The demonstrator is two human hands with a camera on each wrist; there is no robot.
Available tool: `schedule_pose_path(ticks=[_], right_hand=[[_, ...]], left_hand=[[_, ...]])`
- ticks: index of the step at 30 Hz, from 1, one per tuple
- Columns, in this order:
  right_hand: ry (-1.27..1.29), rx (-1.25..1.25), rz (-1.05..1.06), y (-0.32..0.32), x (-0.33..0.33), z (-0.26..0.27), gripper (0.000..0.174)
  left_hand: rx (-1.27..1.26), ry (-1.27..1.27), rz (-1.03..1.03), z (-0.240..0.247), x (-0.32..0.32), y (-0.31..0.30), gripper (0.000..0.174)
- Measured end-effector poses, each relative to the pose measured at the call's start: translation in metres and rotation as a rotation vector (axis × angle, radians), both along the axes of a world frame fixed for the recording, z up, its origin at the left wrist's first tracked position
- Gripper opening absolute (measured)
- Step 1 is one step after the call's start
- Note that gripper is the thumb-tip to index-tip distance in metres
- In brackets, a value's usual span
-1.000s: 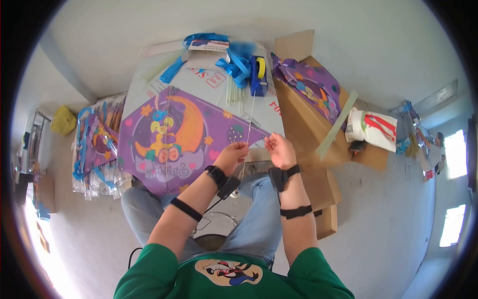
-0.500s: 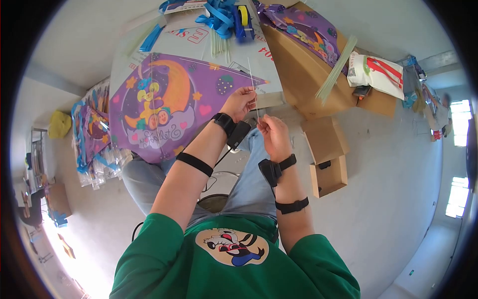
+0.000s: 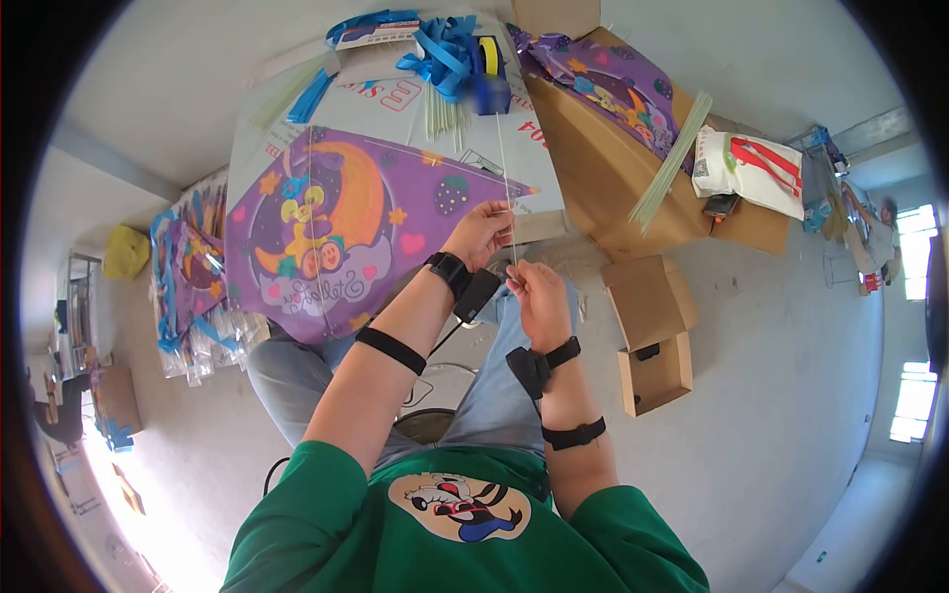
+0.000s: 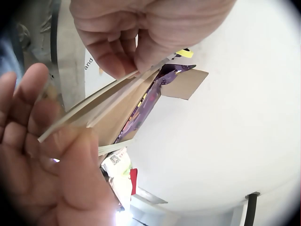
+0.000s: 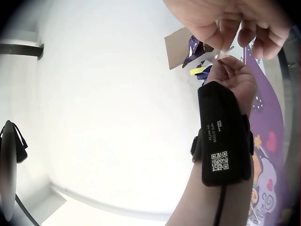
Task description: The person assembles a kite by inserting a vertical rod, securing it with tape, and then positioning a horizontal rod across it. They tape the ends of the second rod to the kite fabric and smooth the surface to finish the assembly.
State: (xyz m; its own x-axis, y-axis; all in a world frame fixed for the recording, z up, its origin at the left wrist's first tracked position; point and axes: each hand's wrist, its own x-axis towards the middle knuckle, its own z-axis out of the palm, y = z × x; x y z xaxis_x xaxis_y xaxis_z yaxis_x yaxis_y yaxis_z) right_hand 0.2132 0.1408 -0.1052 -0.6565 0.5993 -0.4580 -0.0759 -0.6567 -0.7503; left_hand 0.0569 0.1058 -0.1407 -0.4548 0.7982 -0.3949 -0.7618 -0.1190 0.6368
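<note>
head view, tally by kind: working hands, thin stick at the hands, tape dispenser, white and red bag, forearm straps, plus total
hands: 2
thin stick: 1
tape dispenser: 1
white and red bag: 1
forearm straps: 2
total: 7

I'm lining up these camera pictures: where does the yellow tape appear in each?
Head: yellow tape near the top, just right of centre.
Left wrist: upper part, right of centre.
Right wrist: upper part, right of centre.
Shared landmark: the left hand, visible in all three.
</note>
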Motion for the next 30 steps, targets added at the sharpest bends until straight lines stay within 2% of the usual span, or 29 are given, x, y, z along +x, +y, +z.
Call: schedule_pose_path(ticks=[3,6,13,17,20,22,26,30], right_hand=[[0.014,0.014,0.004,0.001,0.001,-0.003,0.015],[0.022,0.031,-0.016,0.001,0.001,-0.003,0.014],[0.034,-0.007,-0.011,0.003,0.002,-0.006,0.012],[0.025,-0.009,-0.016,0.002,0.003,-0.004,0.012],[0.004,0.019,-0.002,0.002,0.001,-0.001,0.011],[0.002,0.025,-0.011,0.002,0.002,-0.001,0.01],[0.007,0.027,0.004,0.001,0.001,0.0,0.01],[0.026,0.041,0.008,-0.001,0.002,0.005,0.009]], left_hand=[[0.003,0.013,-0.014,0.002,0.0,0.002,0.013],[-0.016,0.021,-0.014,0.009,0.0,0.003,0.018],[0.041,-0.013,-0.037,0.003,-0.001,0.002,0.013],[0.008,-0.009,-0.011,0.0,0.002,0.002,0.016],[0.074,0.0,-0.035,-0.001,-0.002,0.001,0.015],[-0.062,0.006,0.012,0.003,-0.001,-0.003,0.014],[0.021,0.009,0.0,-0.002,-0.009,-0.009,0.015],[-0.124,0.088,0.055,0.01,-0.007,-0.019,0.017]])
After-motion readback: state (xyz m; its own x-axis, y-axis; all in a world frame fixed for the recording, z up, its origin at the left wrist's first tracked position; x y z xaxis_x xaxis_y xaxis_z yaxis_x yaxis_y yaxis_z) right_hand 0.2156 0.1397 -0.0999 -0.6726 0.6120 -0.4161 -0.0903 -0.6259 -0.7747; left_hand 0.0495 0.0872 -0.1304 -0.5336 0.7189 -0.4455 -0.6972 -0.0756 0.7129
